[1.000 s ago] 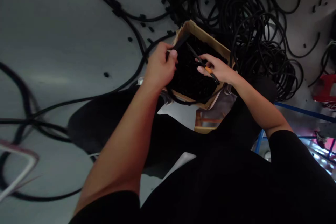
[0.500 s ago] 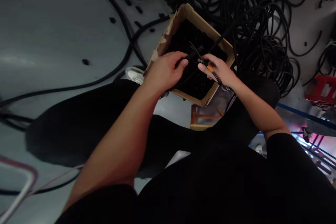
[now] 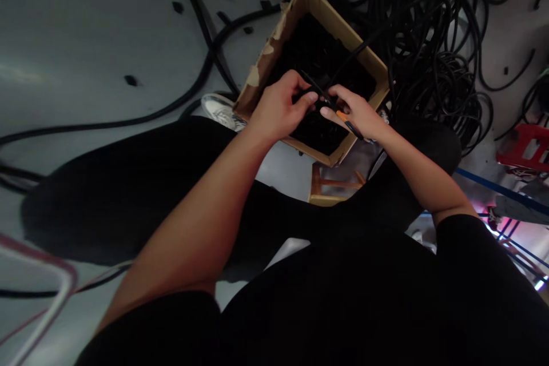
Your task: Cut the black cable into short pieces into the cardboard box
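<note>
Over a cardboard box (image 3: pixel 250 81) filled with small dark pieces, my two hands are close together. My left hand (image 3: pixel 281 106) pinches a black cable (image 3: pixel 354 56), which runs over the box's far right wall toward a heap. The cable's end between the fingers is partly hidden. In my right hand (image 3: pixel 354 111) is a slim pointed tool (image 3: pixel 343 116) with an orange-and-black handle; its dark tip points up and left, across the cable near my left fingertips. Whether the blade touches the cable I cannot tell.
A large tangle of black cables (image 3: pixel 429 28) lies beyond the box to the right. Small black offcuts (image 3: pixel 130 80) dot the grey floor. A wooden stool (image 3: pixel 316 183) stands below the box, a red stool (image 3: pixel 521 146) at far right. A white bent tube (image 3: pixel 64 291) is lower left.
My left hand has shifted slightly right, its fingertips now nearer my right hand and the tool. The box sits a little higher in view as the camera moved.
</note>
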`<act>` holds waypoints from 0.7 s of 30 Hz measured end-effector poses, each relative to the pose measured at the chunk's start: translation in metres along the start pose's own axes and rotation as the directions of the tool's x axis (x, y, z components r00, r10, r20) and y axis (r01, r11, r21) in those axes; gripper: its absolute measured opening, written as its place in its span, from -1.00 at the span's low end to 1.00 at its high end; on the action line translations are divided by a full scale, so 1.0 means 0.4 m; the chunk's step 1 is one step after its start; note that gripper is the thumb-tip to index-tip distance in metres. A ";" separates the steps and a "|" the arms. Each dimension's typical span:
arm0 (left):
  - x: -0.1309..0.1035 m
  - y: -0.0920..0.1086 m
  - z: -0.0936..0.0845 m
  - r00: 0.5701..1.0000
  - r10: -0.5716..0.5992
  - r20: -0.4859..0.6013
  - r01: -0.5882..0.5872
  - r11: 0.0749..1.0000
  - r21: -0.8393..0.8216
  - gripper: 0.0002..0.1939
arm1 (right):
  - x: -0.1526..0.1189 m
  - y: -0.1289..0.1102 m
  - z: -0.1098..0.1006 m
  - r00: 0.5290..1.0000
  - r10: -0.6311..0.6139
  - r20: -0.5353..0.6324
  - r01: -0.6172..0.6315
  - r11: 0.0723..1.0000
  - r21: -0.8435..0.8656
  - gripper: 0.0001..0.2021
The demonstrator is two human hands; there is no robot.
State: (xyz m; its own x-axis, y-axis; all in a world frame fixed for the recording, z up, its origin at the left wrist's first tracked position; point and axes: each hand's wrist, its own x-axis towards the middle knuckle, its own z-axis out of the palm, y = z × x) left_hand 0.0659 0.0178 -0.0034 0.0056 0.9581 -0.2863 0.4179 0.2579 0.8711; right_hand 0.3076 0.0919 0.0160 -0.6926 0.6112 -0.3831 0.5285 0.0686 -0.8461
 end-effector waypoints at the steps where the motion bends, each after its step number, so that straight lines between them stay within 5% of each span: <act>1: 0.001 -0.001 -0.005 1.000 0.002 0.011 -0.001 1.000 -0.017 -0.65 | 0.000 -0.002 -0.006 1.000 -0.002 0.000 0.002 1.000 -0.010 -0.15; 8: 0.000 -0.001 -0.032 0.999 0.021 0.024 -0.022 0.999 0.031 -0.52 | -0.001 -0.001 -0.037 0.999 -0.031 0.044 0.033 0.999 -0.042 -0.12; 15: -0.001 0.017 -0.049 0.980 -0.022 0.198 0.014 0.999 0.039 -0.35 | 0.000 0.002 -0.058 0.998 -0.039 0.052 0.043 0.997 -0.069 -0.19; 21: -0.005 0.023 -0.064 0.987 -0.108 0.119 0.112 0.993 -0.029 -0.25 | -0.015 0.020 -0.060 0.998 0.046 0.037 -0.046 0.999 0.002 -0.17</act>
State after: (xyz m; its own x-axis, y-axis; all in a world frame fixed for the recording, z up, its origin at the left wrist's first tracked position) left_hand 0.0465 0.0213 0.0155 0.0680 0.9030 -0.4243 0.3896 0.3674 0.8445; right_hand 0.3278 0.1078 0.0204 -0.6853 0.5839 -0.4353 0.5592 0.0389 -0.8281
